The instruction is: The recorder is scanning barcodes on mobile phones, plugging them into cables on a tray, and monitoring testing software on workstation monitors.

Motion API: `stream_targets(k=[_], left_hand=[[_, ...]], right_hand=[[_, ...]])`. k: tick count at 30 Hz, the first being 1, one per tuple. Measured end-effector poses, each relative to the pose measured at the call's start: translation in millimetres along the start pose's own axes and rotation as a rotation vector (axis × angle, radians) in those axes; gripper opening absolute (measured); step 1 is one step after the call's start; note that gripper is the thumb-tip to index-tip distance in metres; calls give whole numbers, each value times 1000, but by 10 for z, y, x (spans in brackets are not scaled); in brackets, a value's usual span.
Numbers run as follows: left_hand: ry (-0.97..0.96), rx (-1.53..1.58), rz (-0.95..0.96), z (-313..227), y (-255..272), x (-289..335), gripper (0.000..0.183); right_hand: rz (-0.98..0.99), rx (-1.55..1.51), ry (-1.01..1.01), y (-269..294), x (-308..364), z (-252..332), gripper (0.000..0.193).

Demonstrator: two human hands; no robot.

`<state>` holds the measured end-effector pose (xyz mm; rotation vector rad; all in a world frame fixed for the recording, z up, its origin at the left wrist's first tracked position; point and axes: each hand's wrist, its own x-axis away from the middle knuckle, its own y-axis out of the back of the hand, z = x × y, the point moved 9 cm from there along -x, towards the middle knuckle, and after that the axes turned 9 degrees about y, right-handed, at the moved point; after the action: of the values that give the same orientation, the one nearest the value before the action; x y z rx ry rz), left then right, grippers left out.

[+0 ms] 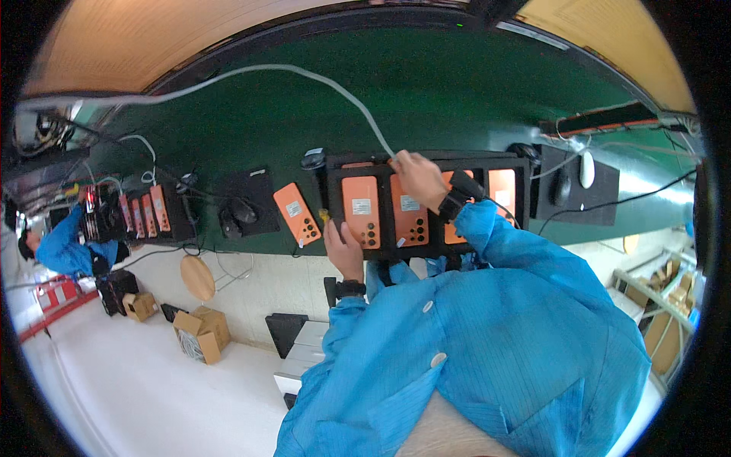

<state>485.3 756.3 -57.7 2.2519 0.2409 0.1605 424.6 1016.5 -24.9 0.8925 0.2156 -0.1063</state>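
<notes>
My right hand is closed on the end of a white cable, at the top edge of an orange smartphone. That phone lies back up in a black tray, with a white label on it. My left hand has its fingers apart at the lower left corner of the neighbouring orange phone. Close to its fingertips is a small yellow piece, too small to make out. Another orange phone lies tilted outside the tray, to the left. My right forearm partly hides the phones at the tray's right end.
Left of the loose phone is a black mat with a black mouse. A second mat on the right holds a white mouse. At far left a co-worker in a blue sleeve stands by more phones. An open carton sits on the floor.
</notes>
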Motion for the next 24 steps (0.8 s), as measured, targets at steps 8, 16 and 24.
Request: stream_targets(k=[8, 16, 24], left_hand=[[24, -46, -26, -123, 75, -3, 41], [137, -348, -5, -299, 105, -145, 51], [-515, -63, 77, -1639, -326, 258, 25]], right_hand=[[306, 118, -323, -68, -197, -144, 27], [-80, -260, 127, 878, 166, 252, 38], [-719, 212, -610, 2184, 2002, -1545, 40]])
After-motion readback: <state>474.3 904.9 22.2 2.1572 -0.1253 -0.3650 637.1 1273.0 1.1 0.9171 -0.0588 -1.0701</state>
